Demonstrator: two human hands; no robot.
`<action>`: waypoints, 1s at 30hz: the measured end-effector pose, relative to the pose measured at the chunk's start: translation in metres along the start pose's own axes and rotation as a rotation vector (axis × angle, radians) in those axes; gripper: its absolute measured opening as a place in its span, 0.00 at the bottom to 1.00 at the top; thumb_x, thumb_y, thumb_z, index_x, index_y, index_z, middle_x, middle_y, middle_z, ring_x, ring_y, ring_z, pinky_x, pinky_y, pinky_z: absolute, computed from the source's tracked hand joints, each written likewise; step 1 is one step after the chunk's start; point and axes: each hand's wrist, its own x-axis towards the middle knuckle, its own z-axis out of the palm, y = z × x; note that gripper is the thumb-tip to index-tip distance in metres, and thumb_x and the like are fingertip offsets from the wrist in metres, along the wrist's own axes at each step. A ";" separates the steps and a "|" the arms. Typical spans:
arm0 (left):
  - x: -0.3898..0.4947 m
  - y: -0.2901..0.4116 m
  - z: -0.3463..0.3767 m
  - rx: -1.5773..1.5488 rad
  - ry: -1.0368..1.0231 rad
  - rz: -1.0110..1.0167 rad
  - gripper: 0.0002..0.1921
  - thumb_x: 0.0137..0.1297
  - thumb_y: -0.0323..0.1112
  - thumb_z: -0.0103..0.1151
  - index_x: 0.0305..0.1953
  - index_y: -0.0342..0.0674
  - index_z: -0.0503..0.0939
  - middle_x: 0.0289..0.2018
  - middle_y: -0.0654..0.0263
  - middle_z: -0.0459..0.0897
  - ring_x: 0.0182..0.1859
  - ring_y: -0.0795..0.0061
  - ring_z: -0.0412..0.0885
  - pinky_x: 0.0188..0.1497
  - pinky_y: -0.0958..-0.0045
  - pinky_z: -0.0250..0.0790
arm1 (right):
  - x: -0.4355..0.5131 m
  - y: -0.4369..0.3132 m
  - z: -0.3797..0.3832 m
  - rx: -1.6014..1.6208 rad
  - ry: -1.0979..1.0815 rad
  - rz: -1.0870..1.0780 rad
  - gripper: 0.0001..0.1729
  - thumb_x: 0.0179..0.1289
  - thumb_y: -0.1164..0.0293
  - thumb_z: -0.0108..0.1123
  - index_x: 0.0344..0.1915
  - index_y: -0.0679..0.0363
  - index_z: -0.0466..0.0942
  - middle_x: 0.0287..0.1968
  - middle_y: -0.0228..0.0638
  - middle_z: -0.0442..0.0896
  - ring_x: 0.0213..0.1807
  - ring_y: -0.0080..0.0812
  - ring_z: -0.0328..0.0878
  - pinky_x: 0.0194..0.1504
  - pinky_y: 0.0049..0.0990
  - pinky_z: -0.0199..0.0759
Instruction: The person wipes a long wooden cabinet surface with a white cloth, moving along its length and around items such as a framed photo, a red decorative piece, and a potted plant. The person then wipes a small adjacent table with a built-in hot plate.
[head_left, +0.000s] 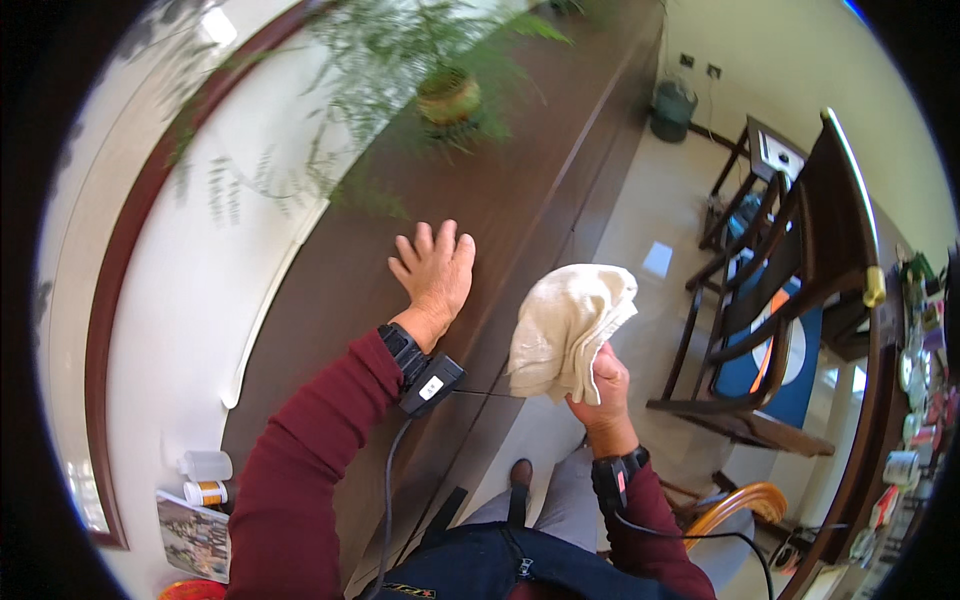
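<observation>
My left hand lies over the dark wooden cabinet top, fingers spread and holding nothing. In my right hand is a bunched cream cloth, raised in front of the cabinet's edge, with its folds hanging over the fist. Beyond my left hand, a leafy fern-like plant stands in a small round pot on the cabinet top. Both wrists carry black strapped devices with cables.
Right of the cabinet stands a dark wooden armchair with a blue seat cushion. A large water bottle is by the far wall. Bottles and a picture-printed item lie at lower left. Another wooden chair's curved arm is near my right elbow.
</observation>
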 end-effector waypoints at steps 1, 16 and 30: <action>-0.003 -0.004 -0.007 -0.181 -0.067 0.002 0.34 0.76 0.58 0.41 0.74 0.44 0.59 0.75 0.48 0.54 0.77 0.40 0.45 0.76 0.37 0.31 | -0.001 -0.008 0.017 -0.057 -0.027 -0.053 0.39 0.57 0.78 0.48 0.72 0.63 0.63 0.68 0.44 0.72 0.69 0.42 0.69 0.72 0.39 0.59; -0.096 -0.064 -0.059 0.142 -0.012 0.556 0.31 0.70 0.46 0.55 0.66 0.31 0.68 0.68 0.44 0.64 0.72 0.41 0.56 0.74 0.43 0.46 | -0.013 0.037 0.094 -1.833 -0.567 -0.663 0.29 0.59 0.74 0.63 0.63 0.62 0.71 0.64 0.42 0.74 0.66 0.47 0.69 0.64 0.45 0.60; 0.006 -0.001 0.007 0.299 0.007 0.669 0.40 0.72 0.59 0.45 0.73 0.32 0.59 0.75 0.45 0.52 0.78 0.42 0.42 0.78 0.41 0.30 | -0.098 -0.022 -0.040 -1.838 -0.143 -0.156 0.14 0.67 0.73 0.58 0.52 0.58 0.78 0.43 0.44 0.82 0.44 0.53 0.80 0.45 0.46 0.75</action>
